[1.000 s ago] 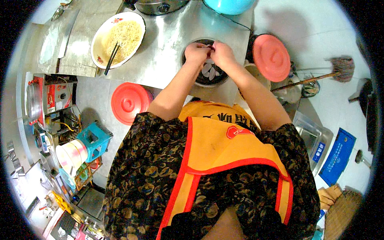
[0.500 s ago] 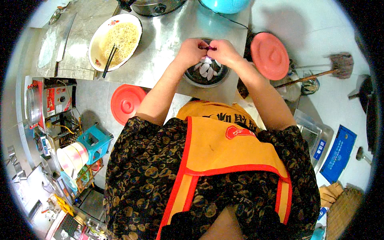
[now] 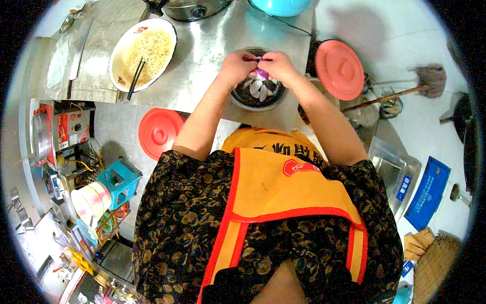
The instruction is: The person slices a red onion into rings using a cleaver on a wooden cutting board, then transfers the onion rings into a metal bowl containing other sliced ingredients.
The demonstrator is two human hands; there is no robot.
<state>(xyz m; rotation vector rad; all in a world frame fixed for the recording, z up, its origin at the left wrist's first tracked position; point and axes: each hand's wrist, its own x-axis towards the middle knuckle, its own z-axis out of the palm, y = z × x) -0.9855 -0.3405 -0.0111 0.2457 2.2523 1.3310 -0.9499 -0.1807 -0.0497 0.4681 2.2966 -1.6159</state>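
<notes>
My left hand [image 3: 240, 66] and my right hand [image 3: 278, 66] meet over the far side of a dark round bowl [image 3: 255, 107] on the steel table [image 3: 200, 63]. Both have their fingers pinched on a small purple-and-white piece [image 3: 262, 74] that looks like red onion. My fingers partly cover it. Below them in the bowl, several white, petal-shaped pieces [image 3: 259, 91] lie in a heap against the dark inside.
Left on the table stands a white enamel basin [image 3: 115, 76] of pale noodle-like strands, with black chopsticks [image 3: 135, 78] in it. A black-and-steel pot [image 3: 195, 11] and a blue bowl [image 3: 281, 5] sit behind. Red lids [image 3: 340, 70] flank the table; a teal stool [image 3: 120, 183] stands lower left.
The purple-and-white piece shows more plainly below my fingers, hanging lower over the bowl. My hands stay pinched together in nearly the same place. The whole view has shifted slightly.
</notes>
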